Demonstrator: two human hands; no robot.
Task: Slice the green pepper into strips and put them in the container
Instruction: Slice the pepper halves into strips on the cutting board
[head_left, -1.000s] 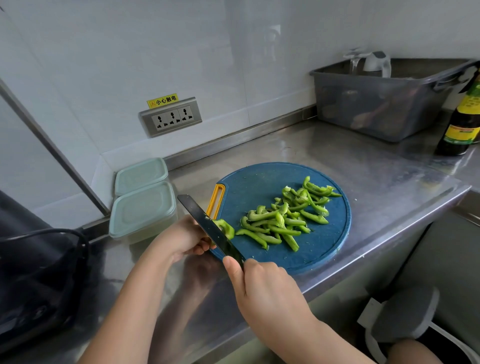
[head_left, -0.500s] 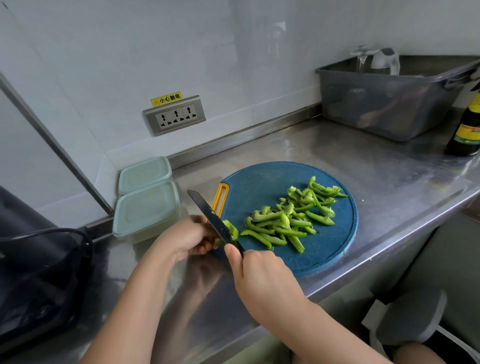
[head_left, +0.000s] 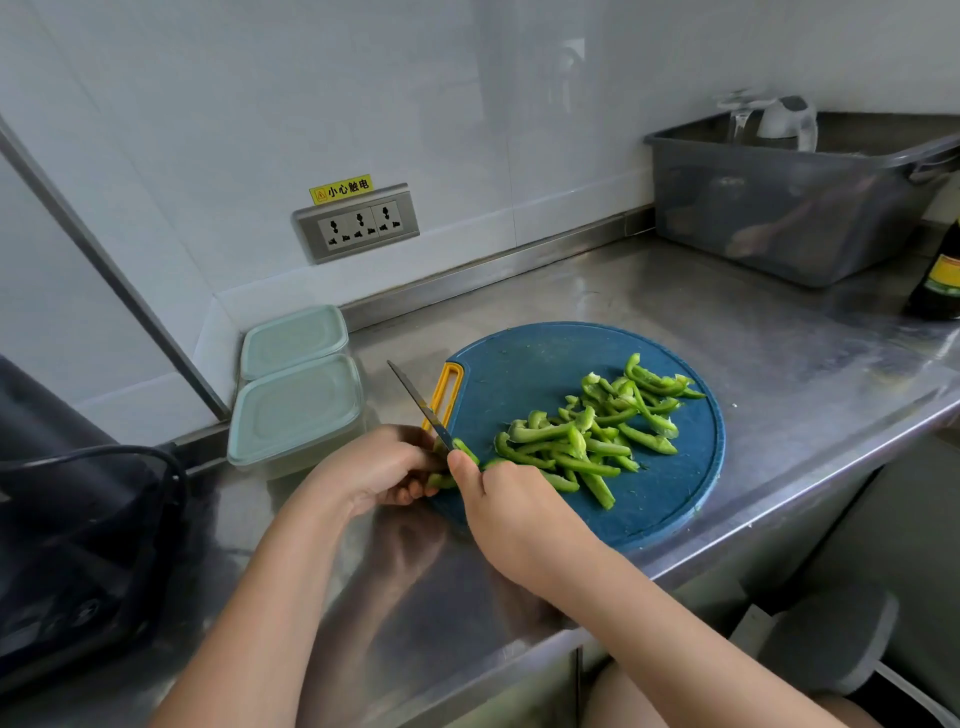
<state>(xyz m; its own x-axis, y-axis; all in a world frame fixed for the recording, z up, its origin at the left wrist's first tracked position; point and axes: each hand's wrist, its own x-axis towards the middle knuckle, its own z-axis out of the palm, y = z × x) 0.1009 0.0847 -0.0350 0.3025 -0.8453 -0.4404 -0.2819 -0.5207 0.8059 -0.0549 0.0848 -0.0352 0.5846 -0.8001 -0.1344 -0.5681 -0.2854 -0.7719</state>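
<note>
— Where's the pepper?
— Strips (head_left: 587, 439) are heaped mid-board (head_left: 519, 374). One pepper piece (head_left: 466, 450) lies at its near left edge, held by the left hand (head_left: 382, 470). The right hand (head_left: 511, 512) has its grip clenched on the knife (head_left: 415, 402).
— Room?
— There's bare table (head_left: 753, 322) beyond the board, and lidded containers (head_left: 296, 410) to the left, by the wall.
— Any writing?
— A yellow label (head_left: 341, 188) over the socket (head_left: 358, 224) reads 小心触电.

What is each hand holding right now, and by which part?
Right hand grips the dark-bladed kitchen knife by its handle; left hand holds the uncut green pepper piece's end.
</note>
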